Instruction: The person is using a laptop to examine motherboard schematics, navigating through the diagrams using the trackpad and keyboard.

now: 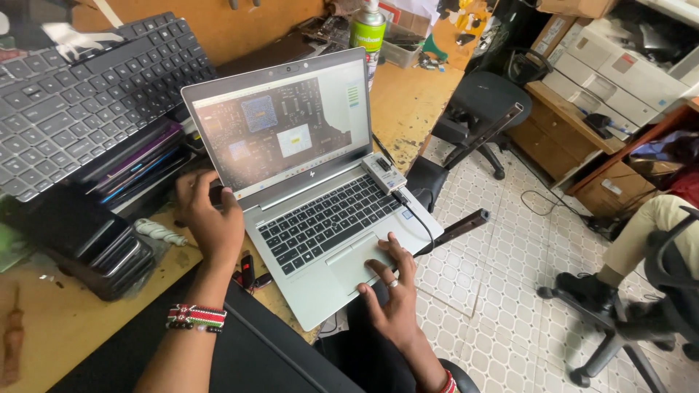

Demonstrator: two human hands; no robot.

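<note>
Resting on the wooden counter (422,94), a silver laptop (320,218) is seen open, its screen (280,120) lit with a circuit-board layout; the right hand (389,287) is laid on the touchpad (357,262) at the laptop's near right corner, fingers spread flat and holding nothing, a ring worn on one finger; the left hand (211,218) is placed at the left edge of the laptop, beside the hinge, curled loosely around a small dark object (216,193) whose kind cannot be told; a beaded wristband (196,317) in red, black, white and green is worn on the left wrist; a small grey adapter (384,172) is set on the laptop's right side above the keyboard, with a black cable (419,218) running down from it; to the left, a stack of loose laptop keyboards (87,94) is piled on the counter, with dark devices (109,255) stacked below them; a green spray can (368,33) stands behind the screen; a black swivel chair (480,109) stands on the tiled floor (495,291) to the right; another person's leg (648,233) is visible at the far right, seated.
</note>
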